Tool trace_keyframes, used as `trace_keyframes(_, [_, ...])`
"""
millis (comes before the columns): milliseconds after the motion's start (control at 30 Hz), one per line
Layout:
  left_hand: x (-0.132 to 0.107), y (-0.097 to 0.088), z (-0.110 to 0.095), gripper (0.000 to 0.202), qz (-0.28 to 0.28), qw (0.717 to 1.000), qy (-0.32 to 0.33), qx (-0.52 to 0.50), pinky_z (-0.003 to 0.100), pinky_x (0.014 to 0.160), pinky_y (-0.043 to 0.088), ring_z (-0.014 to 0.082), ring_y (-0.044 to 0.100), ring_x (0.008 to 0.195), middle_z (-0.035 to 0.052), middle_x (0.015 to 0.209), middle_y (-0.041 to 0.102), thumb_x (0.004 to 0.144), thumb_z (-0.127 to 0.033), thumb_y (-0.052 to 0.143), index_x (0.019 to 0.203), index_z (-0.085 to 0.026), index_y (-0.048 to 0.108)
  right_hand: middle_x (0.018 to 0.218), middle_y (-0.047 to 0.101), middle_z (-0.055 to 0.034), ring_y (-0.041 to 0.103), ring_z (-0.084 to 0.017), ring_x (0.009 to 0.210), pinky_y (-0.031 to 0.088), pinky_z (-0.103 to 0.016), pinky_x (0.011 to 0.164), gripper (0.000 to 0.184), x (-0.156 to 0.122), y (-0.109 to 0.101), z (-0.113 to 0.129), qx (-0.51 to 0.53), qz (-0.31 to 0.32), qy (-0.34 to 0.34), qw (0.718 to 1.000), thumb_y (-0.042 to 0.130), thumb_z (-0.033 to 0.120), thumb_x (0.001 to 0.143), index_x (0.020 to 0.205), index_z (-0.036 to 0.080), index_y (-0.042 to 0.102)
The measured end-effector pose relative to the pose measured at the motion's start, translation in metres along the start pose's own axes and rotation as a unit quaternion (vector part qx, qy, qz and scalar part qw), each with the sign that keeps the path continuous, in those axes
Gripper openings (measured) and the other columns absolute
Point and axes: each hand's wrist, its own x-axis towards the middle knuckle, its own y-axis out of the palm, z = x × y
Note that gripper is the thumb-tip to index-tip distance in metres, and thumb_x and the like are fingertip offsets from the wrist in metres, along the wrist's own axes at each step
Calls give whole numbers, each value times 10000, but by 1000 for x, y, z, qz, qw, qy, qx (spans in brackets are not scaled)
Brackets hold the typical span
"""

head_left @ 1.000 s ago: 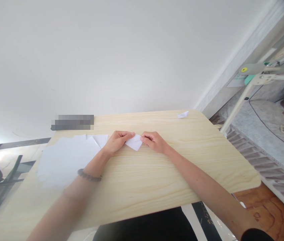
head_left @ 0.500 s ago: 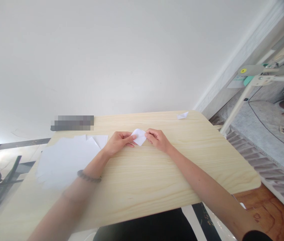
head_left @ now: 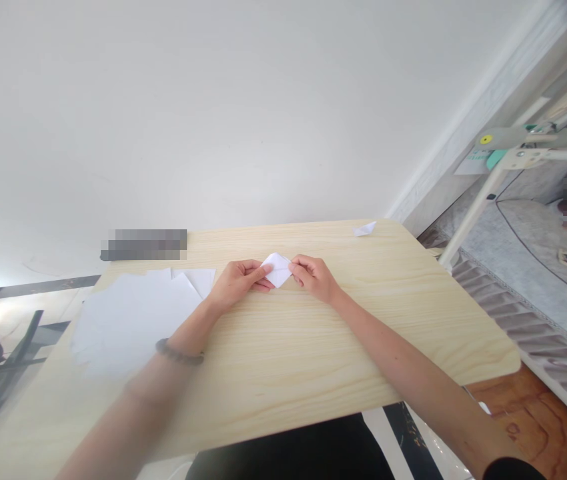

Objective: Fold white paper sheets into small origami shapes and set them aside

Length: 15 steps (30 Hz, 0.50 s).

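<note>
A small folded white paper piece (head_left: 278,269) is held just above the light wooden table (head_left: 288,360), near its far middle. My left hand (head_left: 238,283) pinches its left corner with thumb and fingers closed. My right hand (head_left: 314,277) pinches its right corner the same way. The paper looks like a small diamond standing between the two hands. A dark bead bracelet (head_left: 178,353) sits on my left wrist.
A spread pile of white paper sheets (head_left: 133,320) lies on the table's left part. A small folded white paper shape (head_left: 364,229) rests at the far right edge. A white stand (head_left: 483,200) rises right of the table, with a person seated beyond.
The folded paper was turned and raised a little, from a downward-pointing triangle near the table to a diamond held between both hands. Both hands shifted slightly toward the far side.
</note>
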Motion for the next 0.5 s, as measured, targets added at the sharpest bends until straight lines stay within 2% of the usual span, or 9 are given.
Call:
trace_keyframes(267, [-1, -2, -2, 301, -5, 1000, 9, 2, 258, 592, 486, 136, 596, 561, 49, 596, 645, 713, -409, 606, 738, -109, 602, 519, 397, 41, 362, -72, 486, 277, -211, 481, 267, -1, 0, 1, -12, -1, -7, 1000, 410, 323, 819, 609, 163, 447])
trace_keyframes(500, [-1, 0, -2, 313, -10, 1000, 13, 2, 300, 667, 493, 158, 616, 637, 68, 667, 662, 723, -431, 584, 722, -118, 590, 514, 402, 41, 366, -72, 478, 287, -213, 481, 277, 0, 0, 1, 18, -8, 2, 1000, 411, 341, 818, 606, 166, 445])
